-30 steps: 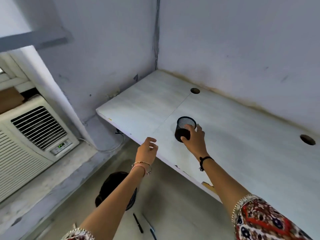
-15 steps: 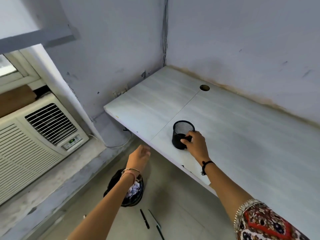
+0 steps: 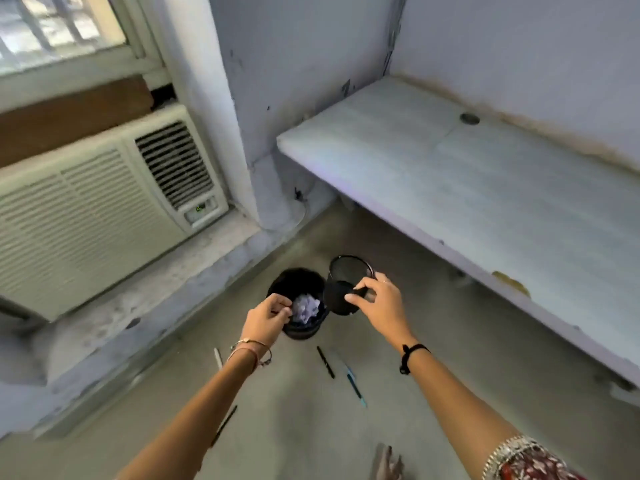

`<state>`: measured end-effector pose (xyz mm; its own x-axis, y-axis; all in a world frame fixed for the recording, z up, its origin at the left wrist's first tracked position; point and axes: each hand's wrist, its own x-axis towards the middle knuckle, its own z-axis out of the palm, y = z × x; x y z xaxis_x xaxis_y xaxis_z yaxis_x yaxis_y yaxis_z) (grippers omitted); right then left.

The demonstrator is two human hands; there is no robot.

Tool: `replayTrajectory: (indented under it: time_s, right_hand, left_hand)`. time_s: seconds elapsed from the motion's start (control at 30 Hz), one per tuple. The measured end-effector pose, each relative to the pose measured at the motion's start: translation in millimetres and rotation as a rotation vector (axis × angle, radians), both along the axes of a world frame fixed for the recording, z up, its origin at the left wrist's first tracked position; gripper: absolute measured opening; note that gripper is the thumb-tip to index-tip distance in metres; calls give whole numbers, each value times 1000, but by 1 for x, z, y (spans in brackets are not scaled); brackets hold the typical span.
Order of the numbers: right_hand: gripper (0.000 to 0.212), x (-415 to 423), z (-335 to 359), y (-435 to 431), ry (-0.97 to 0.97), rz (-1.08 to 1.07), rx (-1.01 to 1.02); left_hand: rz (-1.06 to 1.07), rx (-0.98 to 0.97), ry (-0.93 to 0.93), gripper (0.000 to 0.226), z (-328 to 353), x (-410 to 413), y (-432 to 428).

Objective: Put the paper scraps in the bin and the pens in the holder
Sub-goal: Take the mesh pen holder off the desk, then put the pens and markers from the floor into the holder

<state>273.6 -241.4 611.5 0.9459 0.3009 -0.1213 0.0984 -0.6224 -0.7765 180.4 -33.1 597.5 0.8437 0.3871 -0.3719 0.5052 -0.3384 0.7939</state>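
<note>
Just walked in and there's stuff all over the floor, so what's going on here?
A person's right hand holds a black mesh pen holder beside a black bin with crumpled white paper scraps inside. The left hand hovers at the bin's rim. Several pens lie on the grey floor.

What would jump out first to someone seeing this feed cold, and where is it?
Centre frame, the right hand holds the black mesh pen holder off the desk, beside the black bin on the floor, which has crumpled paper inside. The left hand hovers at the bin's rim. Several pens lie loose on the floor below: a black pen, a blue pen and a white pen.
</note>
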Motion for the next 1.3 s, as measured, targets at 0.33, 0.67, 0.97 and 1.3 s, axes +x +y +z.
replayTrajectory:
  time_s: [0.33,0.67,0.97,1.3]
  right_hand:
    - [15,-118,-213,40,257,46,-47]
    - [15,-148,-523,45,232,102,-106]
    - [22,-152,-665,64,-62,57,-59]
    - [30,-121,-690,-29,-315,-210,-121]
  left_hand:
    - [25,-78,171,13,-196,-108,16]
    - [-145,-89,262,42,-504,-121,-9]
    - [30,40,16,50,-646,-111,-19]
    - [-378,163,-46,39,-665,-105,-93]
